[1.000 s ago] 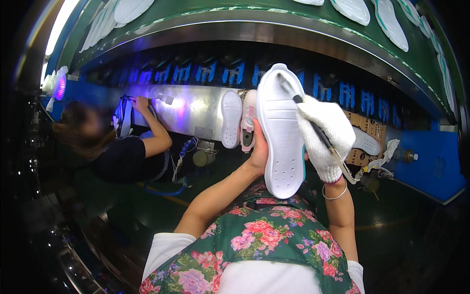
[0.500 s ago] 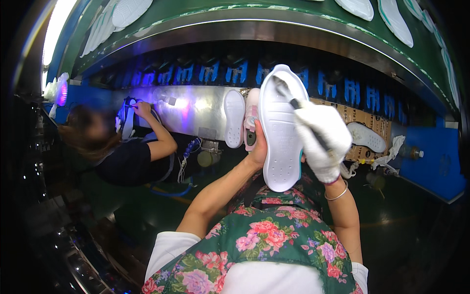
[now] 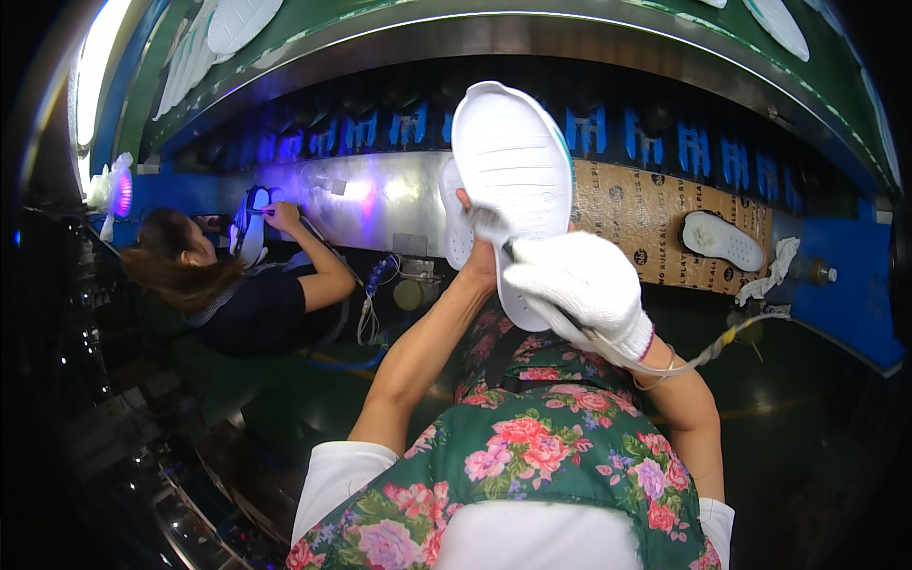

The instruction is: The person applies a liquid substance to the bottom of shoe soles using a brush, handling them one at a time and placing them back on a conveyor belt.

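Observation:
A large white shoe sole [image 3: 513, 157] is held up in front of me, its hollow inner side facing me and its upper end leaning slightly left. My left hand [image 3: 482, 266] grips its lower left edge from behind, with most of the fingers hidden. My right hand [image 3: 587, 290], in a white knit glove, is closed round a dark-handled brush. The bristles [image 3: 490, 224] are at the sole's left edge, close to my left fingers; whether they touch it, I cannot tell. A thin pale hose [image 3: 703, 357] runs by my right wrist.
Partly behind the sole, another white sole [image 3: 457, 228] rests on the metal bench [image 3: 380, 204]. On cardboard [image 3: 617, 204] lies a dark-edged shoe sole [image 3: 724, 240], near a cloth [image 3: 777, 269] and bottle [image 3: 814, 272]. A co-worker [image 3: 249, 294] handles a shoe at left. A shelf edge [image 3: 475, 43] runs overhead.
The sole has moved up and left and leans more. The brush has gone from the sole's upper end to its left edge. The pink shoe on the bench is now out of sight.

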Motion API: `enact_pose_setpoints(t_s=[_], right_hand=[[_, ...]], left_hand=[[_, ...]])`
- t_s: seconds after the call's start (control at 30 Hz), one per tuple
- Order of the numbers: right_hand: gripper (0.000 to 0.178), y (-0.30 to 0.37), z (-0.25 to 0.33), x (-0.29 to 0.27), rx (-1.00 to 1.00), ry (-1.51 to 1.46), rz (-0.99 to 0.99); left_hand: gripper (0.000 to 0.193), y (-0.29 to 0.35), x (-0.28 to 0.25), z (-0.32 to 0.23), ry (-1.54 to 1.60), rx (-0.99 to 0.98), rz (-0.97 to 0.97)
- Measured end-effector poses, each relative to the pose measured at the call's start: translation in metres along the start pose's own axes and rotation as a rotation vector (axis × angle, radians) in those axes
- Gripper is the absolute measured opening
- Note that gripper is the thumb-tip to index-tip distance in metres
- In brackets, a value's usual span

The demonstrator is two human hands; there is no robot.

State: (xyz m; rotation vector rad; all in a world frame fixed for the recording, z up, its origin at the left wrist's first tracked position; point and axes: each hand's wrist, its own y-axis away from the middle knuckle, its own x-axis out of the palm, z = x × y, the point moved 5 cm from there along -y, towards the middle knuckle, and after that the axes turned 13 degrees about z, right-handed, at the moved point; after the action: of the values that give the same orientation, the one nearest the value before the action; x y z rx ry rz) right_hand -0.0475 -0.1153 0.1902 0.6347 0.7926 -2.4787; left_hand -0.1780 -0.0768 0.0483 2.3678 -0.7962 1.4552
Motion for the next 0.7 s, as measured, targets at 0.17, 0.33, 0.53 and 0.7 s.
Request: enact_pose_setpoints(t_s=[0.17, 0.33, 0.53, 0.7], right_hand=[[0.036, 0.001, -0.016, -0.028, 0.069, -0.042, -0.086], [0.034, 0.007, -0.002, 0.005, -0.098, 0.026, -0.007], [0.027, 0.003, 0.000, -0.008, -0.059, 0.047, -0.083], [0.032, 0.010, 0.013, 0.012, -0.124, -0.125, 0.046]], left_hand=[[0.131, -0.005, 0.004, -0.012, 0.278, 0.023, -0.221], [0.135, -0.007, 0.009, -0.011, 0.267, -0.053, 0.118], [0.132, -0.016, -0.003, -0.017, 0.315, 0.037, 0.155], [0.126, -0.024, -0.006, -0.032, 0.359, 0.082, 0.211]])
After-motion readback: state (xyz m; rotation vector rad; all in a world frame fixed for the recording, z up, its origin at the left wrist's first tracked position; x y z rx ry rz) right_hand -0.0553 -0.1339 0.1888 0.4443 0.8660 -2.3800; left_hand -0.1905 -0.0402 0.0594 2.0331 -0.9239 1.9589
